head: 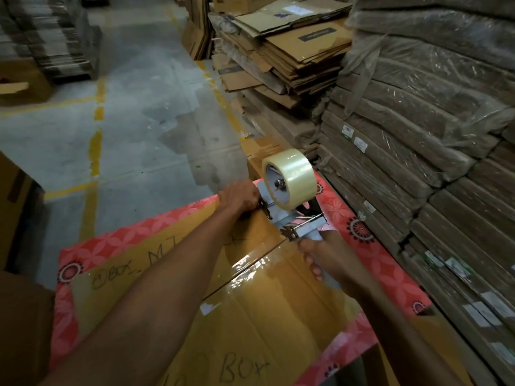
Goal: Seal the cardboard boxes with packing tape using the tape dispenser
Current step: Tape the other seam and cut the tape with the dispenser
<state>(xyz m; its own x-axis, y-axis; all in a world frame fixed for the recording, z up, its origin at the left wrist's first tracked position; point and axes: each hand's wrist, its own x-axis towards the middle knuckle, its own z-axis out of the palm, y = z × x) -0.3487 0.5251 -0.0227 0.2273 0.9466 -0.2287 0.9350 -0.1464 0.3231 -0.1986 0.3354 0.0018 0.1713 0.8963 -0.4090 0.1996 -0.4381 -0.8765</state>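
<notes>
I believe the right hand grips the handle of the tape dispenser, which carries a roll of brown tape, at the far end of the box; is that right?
Not quite: the head view shows the roll on the tape dispenser is clear, pale tape, not brown. The right hand does grip its handle, at the far end of the box.

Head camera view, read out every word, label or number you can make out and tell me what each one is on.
"BOx": handwritten on the cardboard box, near flap.
"Box_ MJ": handwritten on its far flap; the circled mark before it and the letters after it are unclear.
White labels on the wrapped stacks: too small to read.
Dark label on the flattened cartons: blurred.
</notes>
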